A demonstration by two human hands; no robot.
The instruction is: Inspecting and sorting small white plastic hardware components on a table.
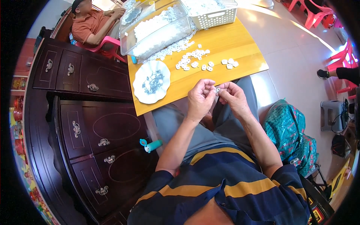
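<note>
Small white piece (217, 90): pinched between the fingertips of left hand (200, 99) and right hand (233, 98), both curled tight upon it, equally near; too small to tell its long axis; loose white pieces (195, 60) lie beyond the hands on the wooden table (240, 45); white plate (151, 81) forward-left.

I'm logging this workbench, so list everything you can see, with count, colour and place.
small part: one, white, pinched between both hands' fingertips
loose small parts: many, white, table middle
plate: one, white, holding small dark metal bits, table's left edge
clear bin: one, full of white parts, far left
slotted basket: one, white, far right
table: one, yellow wood
cabinet: one, dark wood, left
teal tube: one, beside cabinet
left hand: at table's near edge
right hand: beside it
</note>
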